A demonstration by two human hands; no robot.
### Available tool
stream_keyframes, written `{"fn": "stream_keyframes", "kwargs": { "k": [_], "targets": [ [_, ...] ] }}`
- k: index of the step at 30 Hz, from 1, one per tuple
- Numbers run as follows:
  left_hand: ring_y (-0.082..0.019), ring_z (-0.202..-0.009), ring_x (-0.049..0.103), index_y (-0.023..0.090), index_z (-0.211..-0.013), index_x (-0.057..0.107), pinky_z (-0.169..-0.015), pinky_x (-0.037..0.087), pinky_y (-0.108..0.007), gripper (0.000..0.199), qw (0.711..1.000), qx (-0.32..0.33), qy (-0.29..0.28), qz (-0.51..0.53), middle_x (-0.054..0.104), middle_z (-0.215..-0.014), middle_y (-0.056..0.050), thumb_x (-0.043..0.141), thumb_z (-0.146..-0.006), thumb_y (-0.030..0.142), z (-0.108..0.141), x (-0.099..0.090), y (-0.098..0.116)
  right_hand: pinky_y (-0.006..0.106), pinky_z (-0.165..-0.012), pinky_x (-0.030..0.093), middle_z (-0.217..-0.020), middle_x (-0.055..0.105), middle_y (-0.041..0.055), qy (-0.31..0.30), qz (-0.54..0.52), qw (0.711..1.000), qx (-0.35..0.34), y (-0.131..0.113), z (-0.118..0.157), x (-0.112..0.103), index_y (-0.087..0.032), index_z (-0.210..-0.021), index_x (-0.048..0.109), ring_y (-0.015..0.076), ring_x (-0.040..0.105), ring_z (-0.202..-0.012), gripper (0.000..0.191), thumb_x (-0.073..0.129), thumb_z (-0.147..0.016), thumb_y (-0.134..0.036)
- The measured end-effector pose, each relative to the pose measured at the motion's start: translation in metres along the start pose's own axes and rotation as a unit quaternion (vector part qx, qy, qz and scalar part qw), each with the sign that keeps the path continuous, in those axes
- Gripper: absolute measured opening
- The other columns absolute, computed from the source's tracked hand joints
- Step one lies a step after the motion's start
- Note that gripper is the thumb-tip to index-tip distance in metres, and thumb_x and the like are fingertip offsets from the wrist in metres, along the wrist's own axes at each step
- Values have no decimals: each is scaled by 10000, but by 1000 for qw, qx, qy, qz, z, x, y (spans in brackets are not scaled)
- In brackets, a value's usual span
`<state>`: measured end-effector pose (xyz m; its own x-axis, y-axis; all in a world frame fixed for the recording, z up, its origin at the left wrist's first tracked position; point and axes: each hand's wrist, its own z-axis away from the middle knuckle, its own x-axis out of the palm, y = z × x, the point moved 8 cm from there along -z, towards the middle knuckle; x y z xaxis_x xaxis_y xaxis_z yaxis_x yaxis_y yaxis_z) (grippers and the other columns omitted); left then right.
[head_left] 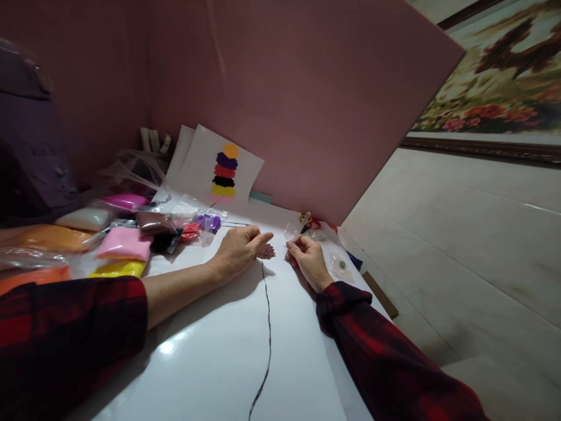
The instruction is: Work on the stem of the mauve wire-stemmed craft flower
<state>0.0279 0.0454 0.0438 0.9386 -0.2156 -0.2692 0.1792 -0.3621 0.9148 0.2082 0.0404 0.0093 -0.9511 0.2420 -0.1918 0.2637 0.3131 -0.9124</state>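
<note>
A small brown textured piece [266,251] rests on the white sheet [219,351], partly covered by my left hand [239,248]. The fingers of that hand are bent around its edge, and whether they grip it is hard to tell. Just to the right, my right hand [309,257] pinches a thin, tiny item between thumb and fingertips; its kind is too small to make out. From beneath the brown piece a thin dark twisted strand [269,327] runs down the sheet toward me.
Bags of coloured clay, among them pink [125,244], orange [52,238] and purple [208,223], crowd the left. Behind stands a paper with coloured shapes [197,169]. Scissors [310,221] and a small bag with a green piece [342,266] lie at right.
</note>
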Motion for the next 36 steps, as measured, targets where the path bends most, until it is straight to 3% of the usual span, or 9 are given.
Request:
{"fn": "stream_keyframes", "kwargs": {
  "k": [12, 21, 36],
  "targets": [
    [-139, -560, 520, 192, -487, 445, -617, 381, -269, 398, 994, 33, 8, -101, 521, -491, 18, 543, -861, 286, -5, -1, -2, 244, -436, 363, -485, 578, -30, -6, 8, 1000, -4, 2, 0, 1, -203, -658, 507, 99, 446, -399, 231, 654, -773, -339],
    [-150, -600, 565, 184, -678, 604, -625, 412, -258, 158, 993, 26, -35, -110, 632, -604, 7, 536, -821, 190, -3, 7, -3, 245, -442, 365, -501, 588, -24, -6, 14, 1000, -8, 4, -1, 0, -206, -661, 515, 104, 453, -405, 229, 653, -768, -353],
    [-178, -690, 636, 197, -675, 562, -639, 446, -265, 167, 990, 45, -53, -124, 700, -705, -33, 505, -825, 243, -2, 10, -3, 255, -454, 373, -512, 590, -18, -13, 37, 999, -15, 0, 0, 1, -210, -655, 512, 115, 464, -422, 243, 648, -776, -371]
  ]
}}
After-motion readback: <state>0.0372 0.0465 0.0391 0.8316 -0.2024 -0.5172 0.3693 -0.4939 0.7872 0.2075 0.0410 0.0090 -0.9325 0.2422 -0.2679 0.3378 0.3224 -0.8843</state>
